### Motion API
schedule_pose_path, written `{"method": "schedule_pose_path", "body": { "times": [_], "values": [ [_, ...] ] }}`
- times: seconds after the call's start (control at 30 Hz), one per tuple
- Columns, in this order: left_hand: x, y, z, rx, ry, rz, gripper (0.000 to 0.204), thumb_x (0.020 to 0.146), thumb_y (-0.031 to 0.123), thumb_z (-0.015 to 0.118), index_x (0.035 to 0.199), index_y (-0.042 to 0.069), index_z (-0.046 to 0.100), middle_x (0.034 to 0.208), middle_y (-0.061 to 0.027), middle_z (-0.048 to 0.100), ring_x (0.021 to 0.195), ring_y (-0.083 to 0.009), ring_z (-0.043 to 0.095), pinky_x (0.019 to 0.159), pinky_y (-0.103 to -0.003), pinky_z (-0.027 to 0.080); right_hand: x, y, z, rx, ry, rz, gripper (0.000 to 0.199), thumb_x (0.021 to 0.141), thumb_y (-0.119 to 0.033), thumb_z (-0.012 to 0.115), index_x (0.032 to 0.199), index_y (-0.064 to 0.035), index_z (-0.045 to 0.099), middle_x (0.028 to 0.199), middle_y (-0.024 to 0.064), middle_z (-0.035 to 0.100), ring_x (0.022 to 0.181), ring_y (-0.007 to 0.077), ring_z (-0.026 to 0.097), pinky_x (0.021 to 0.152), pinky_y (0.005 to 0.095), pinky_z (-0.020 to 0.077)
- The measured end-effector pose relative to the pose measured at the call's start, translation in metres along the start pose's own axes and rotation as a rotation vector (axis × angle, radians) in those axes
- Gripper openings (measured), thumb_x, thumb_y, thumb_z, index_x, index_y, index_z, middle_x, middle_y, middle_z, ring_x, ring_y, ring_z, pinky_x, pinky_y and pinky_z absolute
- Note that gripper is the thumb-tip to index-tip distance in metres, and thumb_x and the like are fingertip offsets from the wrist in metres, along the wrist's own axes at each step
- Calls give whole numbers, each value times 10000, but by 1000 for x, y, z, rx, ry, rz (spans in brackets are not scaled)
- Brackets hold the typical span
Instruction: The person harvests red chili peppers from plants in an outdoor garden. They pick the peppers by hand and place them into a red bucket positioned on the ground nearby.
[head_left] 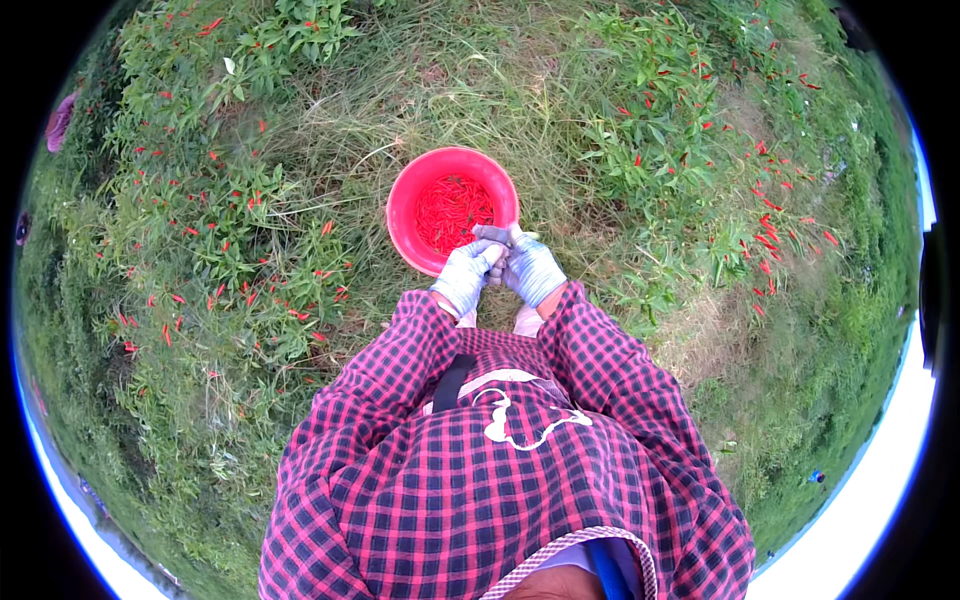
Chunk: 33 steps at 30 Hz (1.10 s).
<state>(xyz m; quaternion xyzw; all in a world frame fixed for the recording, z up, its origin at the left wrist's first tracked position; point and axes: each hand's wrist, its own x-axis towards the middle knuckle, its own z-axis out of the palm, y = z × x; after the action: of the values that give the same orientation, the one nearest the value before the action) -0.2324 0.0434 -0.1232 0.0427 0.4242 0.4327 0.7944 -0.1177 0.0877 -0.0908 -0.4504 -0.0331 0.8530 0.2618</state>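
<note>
Standing in the grass between two rows of chilli plants, the person looks straight down at a red bucket (404, 215) on the ground just ahead, and both gloved hands meet right at its near rim. The left hand (463, 275) and the right hand (531, 268) are pressed close together, fingers curled inward and touching one another; whether they pinch a chilli between them I cannot tell, since the gloves hide whatever sits in that tight knot of fingers. What does show is the haul: picked red chillies (452, 212) cover the bucket's floor in a solid layer, though the inner wall is bare above them, so I'd judge the bucket well short of full. Plenty is left out here too. The chilli plants on the left (235, 250) carry scattered red pods among the leaves, and the chilli plants on the right (700, 150) are dotted with ripe red fruit all the way up the row, with a dense cluster hanging low on that side. Dry trampled grass (480, 90) runs between the rows beyond the bucket. By my reading this harvest is under way but nowhere near done: a fair layer gathered, and both rows loaded with red.
</note>
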Motion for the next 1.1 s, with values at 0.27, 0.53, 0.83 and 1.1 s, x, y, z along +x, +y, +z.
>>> {"method": "schedule_pose_path", "body": {
  "times": [0.27,0.53,0.83,1.1],
  "values": [
    [59,0,-100,1066,416,330,316,744,122,560,1036,17,503,972,-80,543,872,-167,516,779,-275,415,-82,-28,-34,-1041,199,-137,458,746,-318,546,1079,-15,465,1055,150,512,990,253,484,817,354,394],
    [75,43,29,1488,246,331,345,693,213,575,1010,82,538,991,-102,535,958,-250,475,843,-332,361,-234,-79,-68,-1469,991,-394,165,715,-209,546,798,-71,583,771,137,568,703,283,551,617,358,429],
    [193,22,219,2476,-23,164,644,717,432,507,1259,202,246,1280,-28,297,1227,-233,174,955,-545,31,-36,-203,-129,-1281,853,-818,154,732,-46,497,855,-63,588,772,104,600,708,204,572,677,283,437],
    [192,-39,177,2264,192,306,247,663,284,558,894,198,583,913,-1,526,971,-185,440,929,-474,177,-11,-225,-174,-1567,428,-551,185,690,-145,531,859,-125,604,831,97,588,786,264,551,701,344,434]
  ]
}}
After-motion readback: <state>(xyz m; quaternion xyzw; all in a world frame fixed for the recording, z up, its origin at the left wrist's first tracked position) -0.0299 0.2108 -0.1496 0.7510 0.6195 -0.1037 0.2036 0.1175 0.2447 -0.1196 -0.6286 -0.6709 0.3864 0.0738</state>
